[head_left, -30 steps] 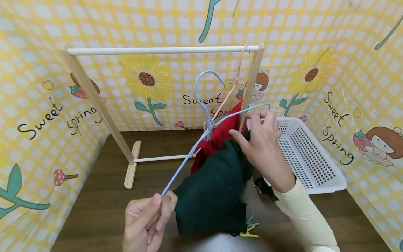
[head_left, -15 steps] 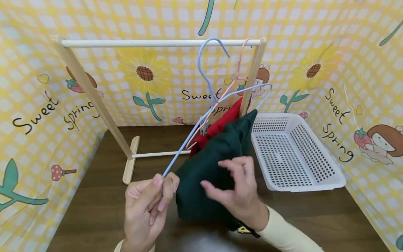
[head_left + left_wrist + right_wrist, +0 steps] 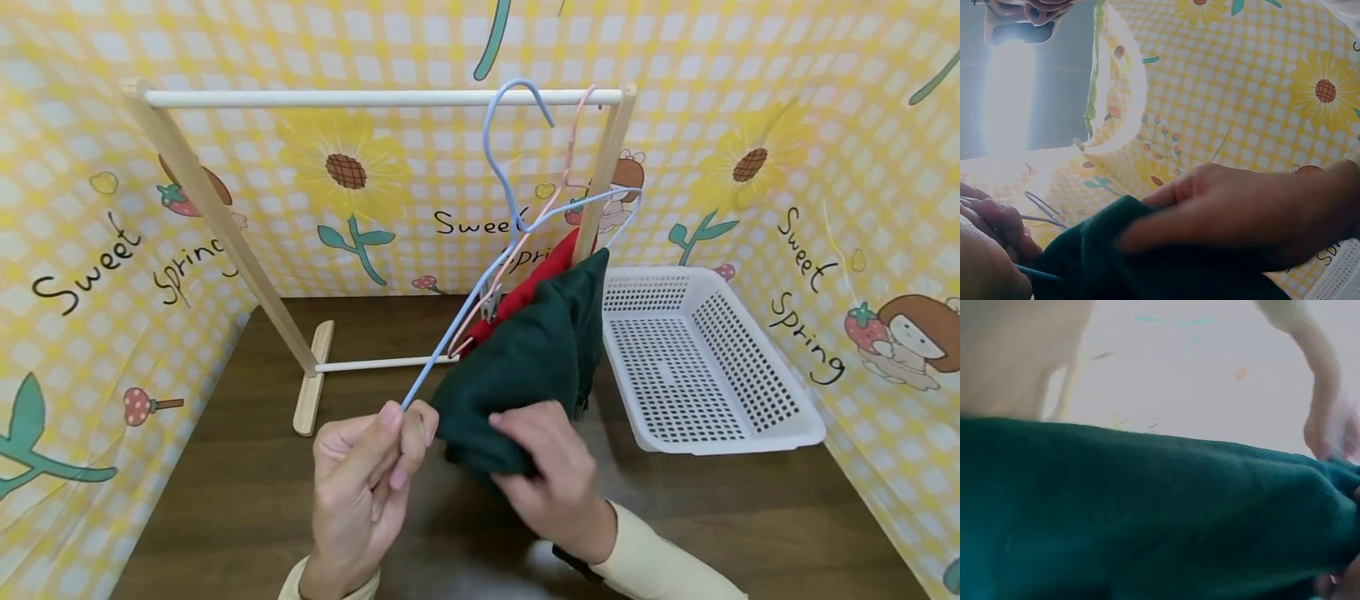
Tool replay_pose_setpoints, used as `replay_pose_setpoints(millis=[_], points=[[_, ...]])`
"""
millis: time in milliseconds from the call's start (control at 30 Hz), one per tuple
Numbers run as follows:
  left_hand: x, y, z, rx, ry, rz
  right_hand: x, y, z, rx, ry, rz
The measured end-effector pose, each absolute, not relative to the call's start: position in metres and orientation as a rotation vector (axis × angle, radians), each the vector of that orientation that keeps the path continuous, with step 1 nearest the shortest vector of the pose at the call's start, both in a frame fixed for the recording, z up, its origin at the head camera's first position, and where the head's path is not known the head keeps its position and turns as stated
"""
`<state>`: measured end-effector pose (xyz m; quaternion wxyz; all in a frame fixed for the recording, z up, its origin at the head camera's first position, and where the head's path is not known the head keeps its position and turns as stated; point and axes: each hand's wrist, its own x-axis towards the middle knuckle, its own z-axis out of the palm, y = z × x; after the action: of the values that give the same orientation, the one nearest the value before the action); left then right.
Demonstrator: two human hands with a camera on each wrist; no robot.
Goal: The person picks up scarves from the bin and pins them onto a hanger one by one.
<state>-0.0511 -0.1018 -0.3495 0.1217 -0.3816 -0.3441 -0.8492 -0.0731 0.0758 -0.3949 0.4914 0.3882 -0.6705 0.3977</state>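
Note:
In the head view my left hand [image 3: 367, 492] pinches the lower left end of a blue wire hanger [image 3: 471, 296], whose hook stands up in front of the rack's rod. A dark green cloth [image 3: 517, 358] drapes from the hanger's right side down toward my left fingers. My right hand [image 3: 551, 475] pinches the cloth's lower part between thumb and fingers. In the left wrist view this right hand [image 3: 1229, 212], blurred, has its thumb over the folded green cloth [image 3: 1104, 244]. Green cloth [image 3: 1147, 506] fills the lower half of the right wrist view.
A wooden rack with a white rod [image 3: 337, 99] stands behind. At its right end hangs a pink hanger [image 3: 573, 142] bearing a red cloth [image 3: 536, 287] and a metal clip [image 3: 489, 304]. A white perforated basket [image 3: 731, 442] sits at the right, before checkered fabric walls [image 3: 787, 125].
My right hand has left the hanger's right end, come down toward me and taken hold of the green cloth's lower part. My left hand keeps its pinch while the hanger has risen.

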Motion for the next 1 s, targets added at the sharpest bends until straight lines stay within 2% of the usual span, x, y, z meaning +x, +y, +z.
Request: replay_pose_setpoints(millis=[200,433,533,833,1000], points=[[-0.052,-0.1,-0.354,-1.071,-1.065,-2.47,-0.076,0.09,-0.36,0.865,-1.704,1.546],[-0.05,-0.095,-0.357,-1.037,-1.14,-2.462,-0.079,0.09,-0.333,0.503,-1.527,1.902],[-0.049,-0.094,-0.357,-1.037,-1.147,-2.462,-0.086,0.088,-0.327,0.411,-1.482,1.911],[-0.044,-0.085,-0.358,-1.039,-1.233,-2.469,-0.095,0.08,-0.328,0.744,-2.038,1.479],[-0.038,-0.083,-0.356,-0.904,-1.345,-2.502,-0.088,0.08,-0.323,0.947,-2.314,1.228]])
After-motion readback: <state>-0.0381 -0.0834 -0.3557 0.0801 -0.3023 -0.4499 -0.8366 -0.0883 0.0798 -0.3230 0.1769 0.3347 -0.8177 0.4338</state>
